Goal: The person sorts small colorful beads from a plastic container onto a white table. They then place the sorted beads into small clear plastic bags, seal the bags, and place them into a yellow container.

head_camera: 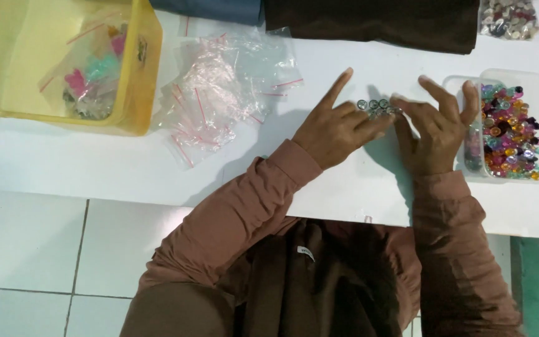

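A small cluster of clear round beads [375, 105] lies on the white table [95, 168] between my two hands. My left hand [335, 128] rests on the table just left of the cluster, index finger stretched out, other fingertips touching the beads. My right hand [435, 128] lies to their right, fingers spread, its fingertips also at the beads. Neither hand grips anything that I can see. Both arms wear brownish-pink sleeves.
A clear plastic box of colourful beads [511, 134] stands right of my right hand. A pile of small clear zip bags [226, 87] lies left of centre. A yellow tub [63, 62] holding bagged beads sits far left. Dark folded cloth [375, 22] lies at the back.
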